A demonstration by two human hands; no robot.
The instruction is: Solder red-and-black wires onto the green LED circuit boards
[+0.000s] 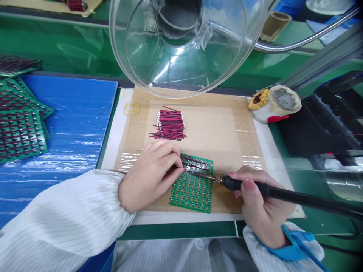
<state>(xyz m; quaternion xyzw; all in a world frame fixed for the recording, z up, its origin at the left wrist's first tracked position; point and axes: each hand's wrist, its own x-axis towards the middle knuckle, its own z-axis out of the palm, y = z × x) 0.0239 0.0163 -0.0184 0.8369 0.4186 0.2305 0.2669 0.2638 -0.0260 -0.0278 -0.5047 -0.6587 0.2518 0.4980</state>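
Clear fume hood [187, 45] hangs above and beyond both hands. Cardboard mat [235, 128] on the tabletop [176, 230] sits under both hands. Green PCB panel [194, 190] lies between the hands, touching the left. Bundle of red-black wires [169, 124] just beyond the left hand. Left hand [150, 175]: fingers pinched closed on a wire at the panel's top edge. Right hand [259, 206]: closed around soldering iron [255, 187], tip at the left fingertips.
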